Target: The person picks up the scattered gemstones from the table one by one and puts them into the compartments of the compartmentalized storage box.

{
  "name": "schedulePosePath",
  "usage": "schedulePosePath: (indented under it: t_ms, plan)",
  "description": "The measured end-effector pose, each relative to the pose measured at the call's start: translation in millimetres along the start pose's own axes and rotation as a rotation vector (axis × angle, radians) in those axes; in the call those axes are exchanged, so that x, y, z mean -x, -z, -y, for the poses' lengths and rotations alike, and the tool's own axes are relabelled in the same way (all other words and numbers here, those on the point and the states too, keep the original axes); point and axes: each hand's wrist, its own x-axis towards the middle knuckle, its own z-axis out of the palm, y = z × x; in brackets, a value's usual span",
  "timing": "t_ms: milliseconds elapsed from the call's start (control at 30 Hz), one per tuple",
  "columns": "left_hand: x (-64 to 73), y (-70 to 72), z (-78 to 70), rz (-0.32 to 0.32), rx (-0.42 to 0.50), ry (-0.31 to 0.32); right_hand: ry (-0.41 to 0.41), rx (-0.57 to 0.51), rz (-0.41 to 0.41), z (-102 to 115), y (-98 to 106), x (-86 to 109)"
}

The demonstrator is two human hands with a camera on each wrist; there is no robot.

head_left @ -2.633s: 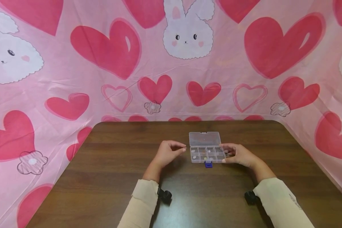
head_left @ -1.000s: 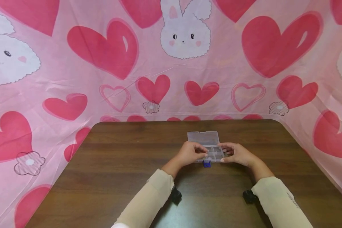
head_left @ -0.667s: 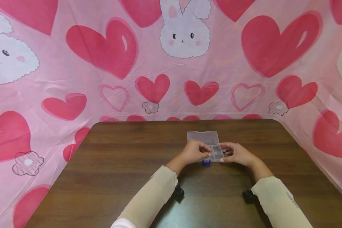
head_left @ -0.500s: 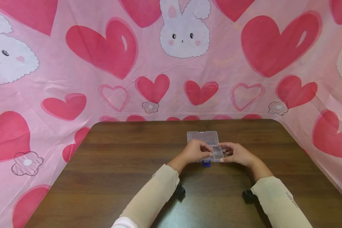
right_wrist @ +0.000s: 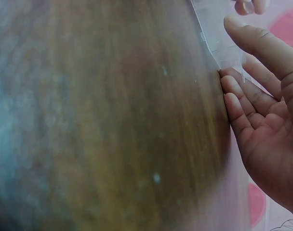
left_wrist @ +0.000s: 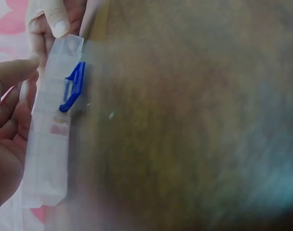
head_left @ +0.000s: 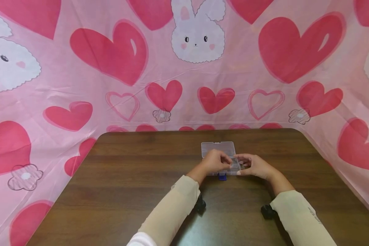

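Note:
A clear plastic compartment box [head_left: 235, 169] sits on the table, its lid [head_left: 218, 147] swung back and its blue latch [left_wrist: 75, 87] hanging at the front. My right hand [head_left: 256, 166] grips the box's right end between thumb and fingers. Above the compartments, my left hand [head_left: 213, 161] has its thumb and fingertips close together near the right side. Whether anything small is between them cannot be made out. In the left wrist view, a blurred brownish-red bit [left_wrist: 59, 128] shows through the box wall. The left hand covers most of the left compartments in the head view.
The brown wooden table [head_left: 135, 177] reaches back to a pink cloth [head_left: 184, 95] printed with hearts and rabbits. Dark wrist cameras sit under both sleeves [head_left: 172, 205].
From the left of the box, my left hand has moved right and over the compartments, then further toward the right end. My right hand keeps its grip on the box.

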Motion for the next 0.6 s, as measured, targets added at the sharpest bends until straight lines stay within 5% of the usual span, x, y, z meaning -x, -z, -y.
schedulePosePath:
  t_ms: [300,600]
  plan:
    - [1.4,-8.4,0.8,-0.048,-0.070,-0.031,-0.011,0.000,0.017,-0.7,2.1,0.4]
    - [7.7,-5.4,1.3,-0.088,0.051,-0.033,0.024,0.004,0.015,-2.8,2.1,-1.0]
